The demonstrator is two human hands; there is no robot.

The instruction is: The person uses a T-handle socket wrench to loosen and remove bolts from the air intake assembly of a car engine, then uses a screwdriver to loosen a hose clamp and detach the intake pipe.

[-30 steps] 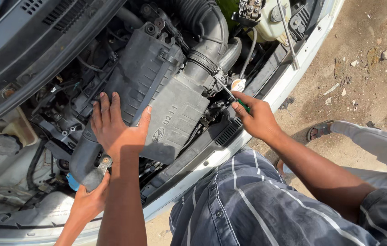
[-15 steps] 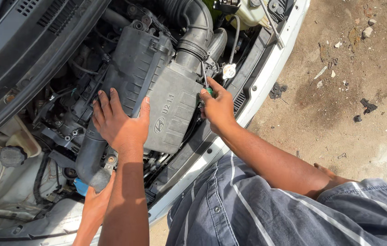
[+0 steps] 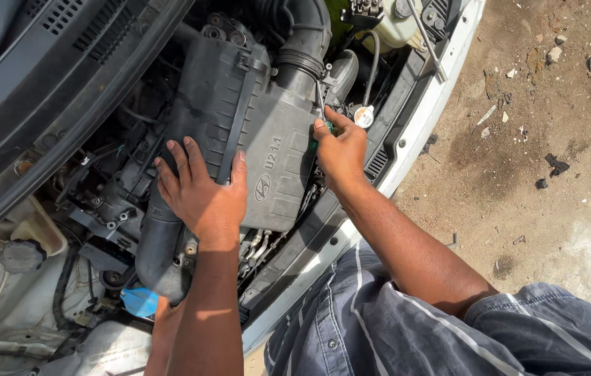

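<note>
A black air filter housing (image 3: pixel 268 132) sits in the middle of an open car engine bay. My left hand (image 3: pixel 201 191) lies flat on its lower left part, fingers spread. At the housing's right edge, my right hand (image 3: pixel 343 150) is closed around a green-handled screwdriver (image 3: pixel 315 143). The thin shaft points up toward the clamp of the ribbed black intake hose (image 3: pixel 306 35). The tip is too small to make out.
Another person's arm (image 3: pixel 162 334) reaches in under my left arm, beside a blue cap (image 3: pixel 139 301). A round radiator cap (image 3: pixel 364 116) is just right of my right hand. A white reservoir (image 3: pixel 396 17) and metal prop rod (image 3: pixel 426 38) are behind. Dirt ground (image 3: pixel 553 139) lies right of the white bumper (image 3: pixel 442 83).
My right hand has moved left and up along the front of the bay to the housing's right edge. My left hand has stayed pressed on the housing.
</note>
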